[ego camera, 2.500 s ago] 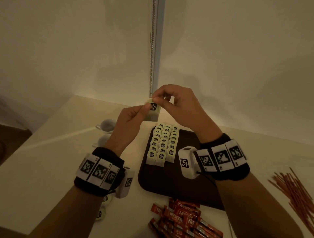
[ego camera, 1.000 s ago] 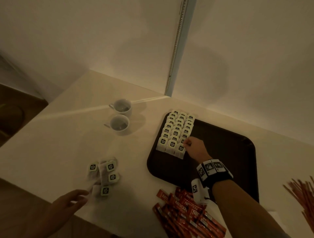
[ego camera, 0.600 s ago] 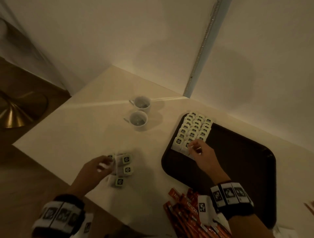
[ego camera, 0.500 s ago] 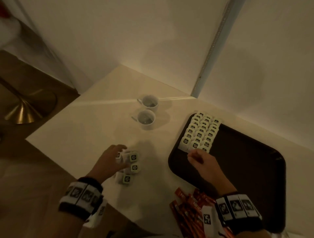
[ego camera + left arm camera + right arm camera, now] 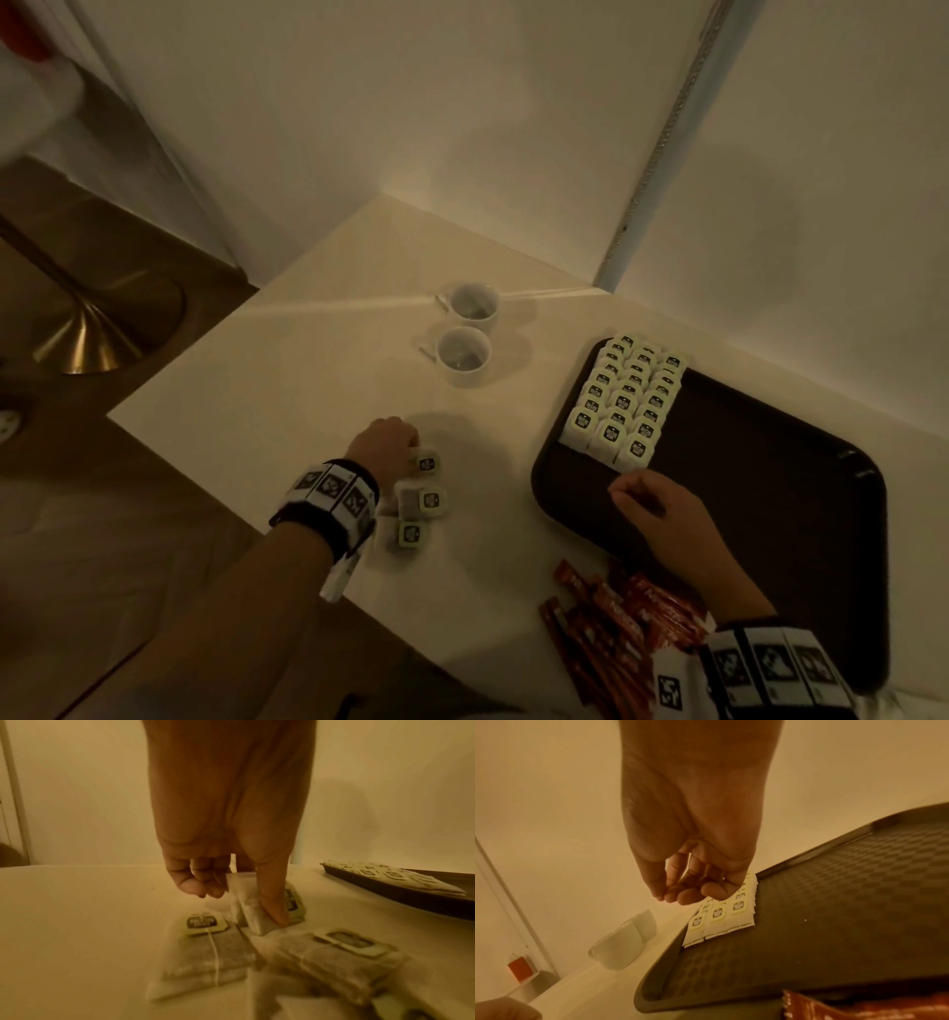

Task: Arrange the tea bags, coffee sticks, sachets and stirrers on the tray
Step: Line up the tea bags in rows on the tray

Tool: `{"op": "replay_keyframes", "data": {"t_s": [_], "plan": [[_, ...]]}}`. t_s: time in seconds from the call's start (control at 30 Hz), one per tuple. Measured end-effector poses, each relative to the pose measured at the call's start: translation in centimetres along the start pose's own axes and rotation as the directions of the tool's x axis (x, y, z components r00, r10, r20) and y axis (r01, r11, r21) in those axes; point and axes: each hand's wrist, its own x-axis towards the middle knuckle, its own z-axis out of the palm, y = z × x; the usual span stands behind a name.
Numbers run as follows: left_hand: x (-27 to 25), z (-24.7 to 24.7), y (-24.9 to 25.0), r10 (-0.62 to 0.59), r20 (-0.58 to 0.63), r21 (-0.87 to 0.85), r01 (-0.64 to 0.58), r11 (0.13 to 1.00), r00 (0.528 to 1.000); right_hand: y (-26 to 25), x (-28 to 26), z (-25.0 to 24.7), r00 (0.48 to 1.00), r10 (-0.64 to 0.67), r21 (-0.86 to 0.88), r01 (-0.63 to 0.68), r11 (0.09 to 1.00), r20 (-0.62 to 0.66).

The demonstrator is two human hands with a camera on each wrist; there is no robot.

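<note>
- Tea bags, loose lot [image 5: 423, 496]: head view, a few lie on the pale tabletop [image 5: 287, 401] at about 7 o'clock of the frame, well apart from the tray.
- Tea bags, arranged lot [image 5: 624, 398]: three overlapping rows in the tray's corner at 2 o'clock.
- Tray [image 5: 770, 493]: dark, mostly bare, at 3 o'clock.
- Left hand [image 5: 382, 444]: curled over the farthest loose bag, knuckles up.
- Right hand [image 5: 655, 506]: over the tray just beside the rows' near end, fingers bunched loosely, nothing seen in them.
- Coffee sticks [image 5: 611, 622]: red heap at 5 o'clock, off the tray.
- Cups [image 5: 464, 334]: two white ones at 12 o'clock of the loose bags.
- Left wrist view: thumb [image 5: 272, 898] and curled fingers [image 5: 203, 882] pinch one tea bag [image 5: 246, 908], tilted, its lower corner touching the tabletop; two more lie flat nearer the lens.
- Right wrist view: fingertips [image 5: 680, 896] drawn together, holding nothing, above the arranged rows [image 5: 721, 914]; tray floor is embossed.
- Step, by judgement: picking up the next bag. Next move calls for lifting it clear of its neighbours' strings and carrying it to the rows' near end.
- Room: cream walls meeting at a corner, a metal strip [image 5: 662, 144] up one; wood floor with a brass pedestal base [image 5: 97, 329] at 9 o'clock; dim warm light.
</note>
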Motion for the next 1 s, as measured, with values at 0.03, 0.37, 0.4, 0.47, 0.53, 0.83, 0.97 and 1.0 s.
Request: {"op": "replay_keyframes", "data": {"t_s": [0.03,0.37,0.4,0.47,0.53,0.83,0.97,1.0], "plan": [[-0.1,-0.3,0.0,0.002,-0.001,-0.025,-0.002,1.000,1.000,0.0,0.0,-0.1,1.000,-0.003,0.000,0.003,1.000,-0.003],[-2.1,1.9,0.7,0.117,0.167,0.025,-0.123,0.992,0.979,-0.5,0.2,-0.1,0.999,-0.032,0.011,0.032,0.999,-0.005],[-2.1,2.3,0.6,0.120,0.143,0.055,-0.129,0.990,0.982,-0.5,0.2,0.0,0.999,-0.036,0.008,0.036,0.999,-0.003],[-2.0,2.7,0.6,0.110,0.125,0.078,-0.121,0.990,0.986,-0.6,0.3,0.1,0.999,-0.038,0.006,0.038,0.999,-0.001],[-1.8,2.7,0.8,0.093,0.122,0.090,-0.105,0.990,0.988,-0.5,0.2,0.1,0.999,-0.042,0.010,0.042,0.999,0.003],[-1.9,1.3,2.0,0.101,0.065,-0.117,-0.093,0.989,0.993,-1.0,0.3,-0.2,0.998,-0.067,0.010,0.067,0.998,0.020],[-2.5,-0.8,5.0,0.203,-0.065,-0.571,-0.203,0.795,0.977,-3.5,1.0,-0.3,0.989,-0.135,0.065,0.132,0.989,0.055],[-2.8,-1.6,6.3,0.219,-0.116,-0.651,-0.241,0.720,0.969,-4.4,1.2,-0.2,0.985,-0.160,0.088,0.155,0.984,0.059]]}}
